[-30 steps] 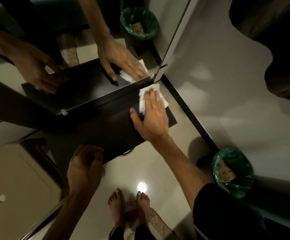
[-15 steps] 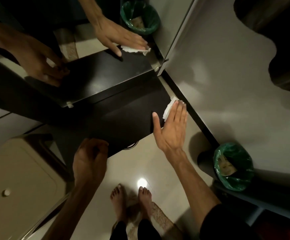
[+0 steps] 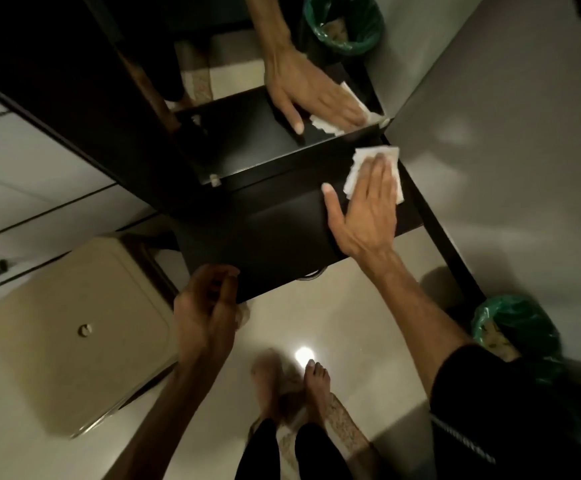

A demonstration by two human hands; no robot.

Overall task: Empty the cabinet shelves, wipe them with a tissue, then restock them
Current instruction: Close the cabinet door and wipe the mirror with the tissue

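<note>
Head view, looking down. Right hand [image 3: 365, 206] lies flat, palm down, on the dark shelf [image 3: 275, 230], fingers [image 3: 379, 174] straight and close together, thumb spread wide to the left; it presses a white tissue [image 3: 358, 161] against the shelf's far right corner (no pinch: the tissue is pinned under the fingers, w/ crumpled edges showing beyond the fingertips and on both sides). The tissue sits just beside the pale wall [image 3: 490, 168] on the right and close to the mirrored back panel [image 3: 247, 140], which repeats hand, tissue and shelf upside down. Left hand [image 3: 206, 306] hangs at the shelf's near left corner, fingers curled inward into a loose, narrow cup; a small pale scrap shows at its right edge, but whether the hand grips it cannot be told (blurred, dark). Shelf surface otherwise bare and glossy black. Below: pale tiled floor [image 3: 334, 306] w/ a bright light spot, the person's bare feet [image 3: 292, 386] on it. Lower left: beige lidded bin [image 3: 74, 323] w/ a small round knob. Right, near the wall: waste bin w/ green liner [image 3: 517, 327], some scraps inside; its reflection appears at top centre.
</note>
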